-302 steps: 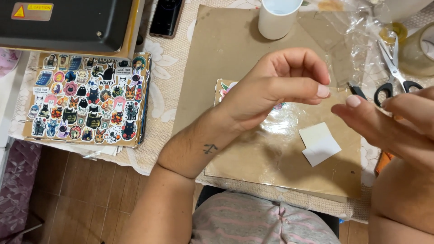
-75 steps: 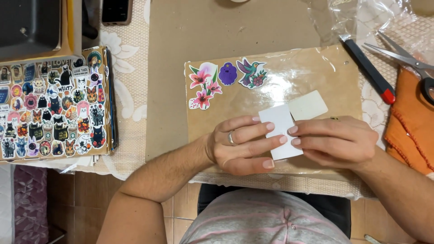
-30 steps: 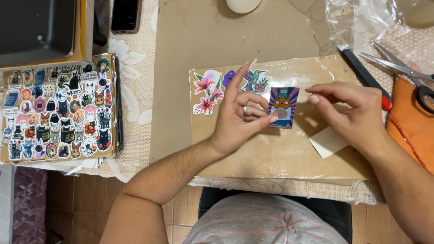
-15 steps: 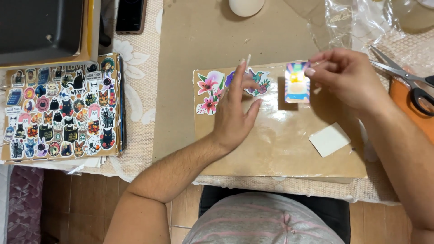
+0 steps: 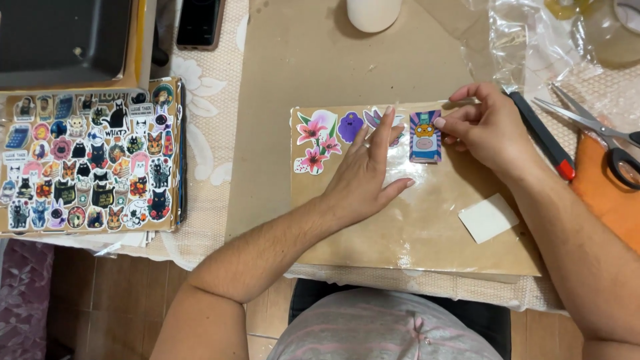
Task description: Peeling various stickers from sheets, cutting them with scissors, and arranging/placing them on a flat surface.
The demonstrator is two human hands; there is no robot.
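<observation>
A brown cardboard sheet (image 5: 413,233) under clear film lies in front of me. Along its top edge sit a pink flower sticker (image 5: 313,141), a purple blob sticker (image 5: 350,125) and a partly hidden bird sticker (image 5: 397,121). My left hand (image 5: 367,175) rests flat on the sheet, fingers spread, index over the bird sticker. My right hand (image 5: 485,127) pinches the top edge of a rectangular cartoon sticker (image 5: 425,139) that lies against the sheet to the right of the others. A white backing paper (image 5: 488,218) lies loose lower right.
A sticker-covered board (image 5: 90,157) lies at the left, a phone (image 5: 200,23) above it. A white cup (image 5: 373,13) stands at the top. A red-tipped black knife (image 5: 543,137), scissors (image 5: 593,127), an orange cloth (image 5: 607,193) and crumpled plastic (image 5: 513,40) sit at the right.
The backing paper was peeled off and dropped at lower right. My right hand carried the cartoon sticker up to the sheet's top edge, and my left hand flattened onto the sheet.
</observation>
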